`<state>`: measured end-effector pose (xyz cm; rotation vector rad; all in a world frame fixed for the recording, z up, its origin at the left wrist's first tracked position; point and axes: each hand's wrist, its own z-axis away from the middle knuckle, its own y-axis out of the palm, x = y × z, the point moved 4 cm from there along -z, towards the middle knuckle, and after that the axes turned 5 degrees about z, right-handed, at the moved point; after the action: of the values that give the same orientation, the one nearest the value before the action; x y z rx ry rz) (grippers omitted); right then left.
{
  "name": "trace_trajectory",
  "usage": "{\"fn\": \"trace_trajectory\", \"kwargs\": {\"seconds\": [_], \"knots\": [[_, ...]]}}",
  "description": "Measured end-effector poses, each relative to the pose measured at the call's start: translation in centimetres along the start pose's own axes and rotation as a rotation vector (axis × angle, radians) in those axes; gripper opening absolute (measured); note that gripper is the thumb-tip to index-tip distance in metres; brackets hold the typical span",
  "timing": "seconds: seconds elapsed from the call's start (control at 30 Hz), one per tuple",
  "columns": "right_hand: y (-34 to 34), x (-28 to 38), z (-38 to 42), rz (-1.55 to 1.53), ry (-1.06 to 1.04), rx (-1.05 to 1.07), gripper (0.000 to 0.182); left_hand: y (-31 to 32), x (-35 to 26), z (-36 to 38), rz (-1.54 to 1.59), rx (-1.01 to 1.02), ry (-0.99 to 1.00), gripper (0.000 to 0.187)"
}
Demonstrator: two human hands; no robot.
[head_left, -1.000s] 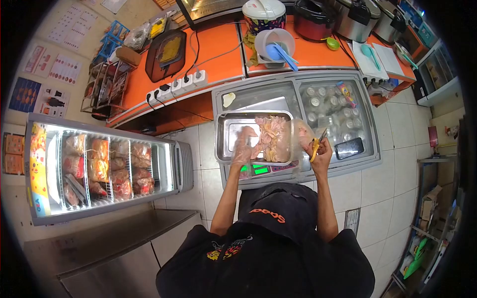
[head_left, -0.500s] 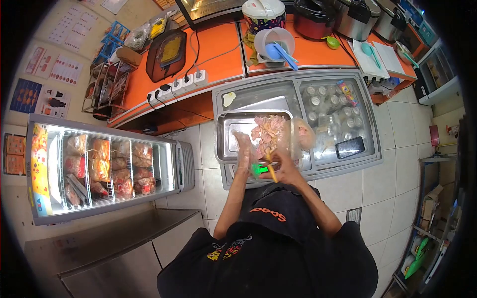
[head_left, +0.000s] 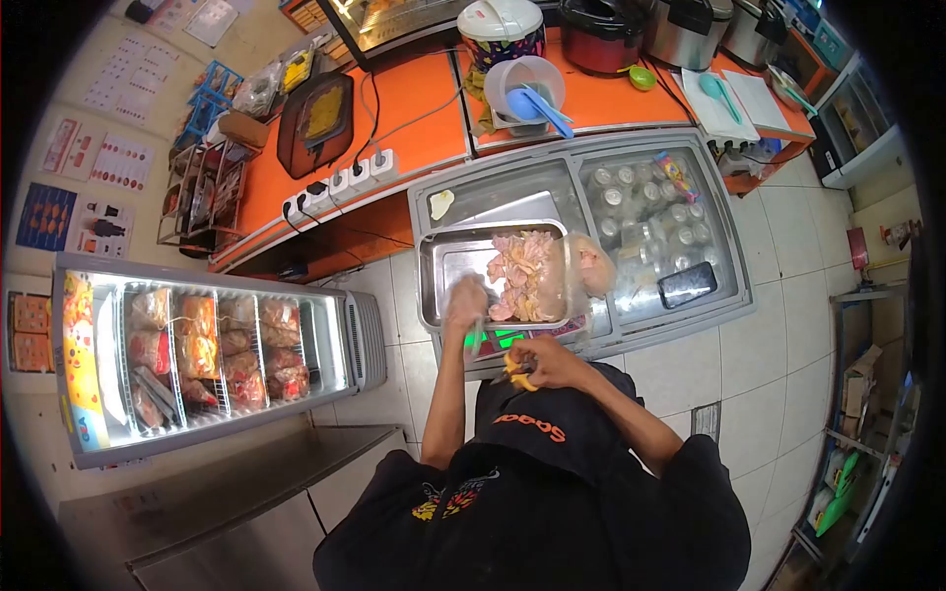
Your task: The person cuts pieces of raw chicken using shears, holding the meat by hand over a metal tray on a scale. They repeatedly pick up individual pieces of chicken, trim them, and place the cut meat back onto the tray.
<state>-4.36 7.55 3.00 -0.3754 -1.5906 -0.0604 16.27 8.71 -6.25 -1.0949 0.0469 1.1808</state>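
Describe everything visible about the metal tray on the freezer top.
The metal tray is a shallow, rectangular, shiny steel pan with rounded corners, lying flat on the chest freezer's glass lid. Its left half is bare; pinkish raw meat pieces fill its right half. The left hand, in a clear glove, rests at its near rim.

I wear a black short-sleeved shirt with an orange-and-yellow chest print and a black cap lettered in orange.

Scale display mostly hidden under tray, scissors largely covered by right hand
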Motion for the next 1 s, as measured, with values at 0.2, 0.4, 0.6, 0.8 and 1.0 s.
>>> {"fn": "trace_trajectory", "kwargs": {"seconds": [0.2, 0.4, 0.6, 0.8, 1.0], "knots": [[-2.5, -3.3, 3.5, -0.053, 0.223, -0.254, 0.028, 4.7, -1.4, 2.3, 0.029, -0.006, 0.169, 0.028], [-4.3, -4.4, 5.2, -0.058, 0.261, -0.384, 0.028, 1.1, 0.3, 1.8, 0.025, -0.332, 0.106, 0.048], [-8.0, -4.4, 6.7, -0.027, 0.248, -0.569, 0.029, 6.2, -4.8, 1.8, 0.411, -0.147, 0.368, 0.047], [-9.8, -5.1, 8.5, -0.016, 0.238, -0.622, 0.031, 10.1, -14.3, 0.6, 0.428, 0.121, 0.765, 0.039], [-9.2, -4.8, 9.4, 0.036, 0.270, -0.629, 0.032, 14.2, -18.5, -3.7, -0.534, -0.239, 0.687, 0.019]]}}
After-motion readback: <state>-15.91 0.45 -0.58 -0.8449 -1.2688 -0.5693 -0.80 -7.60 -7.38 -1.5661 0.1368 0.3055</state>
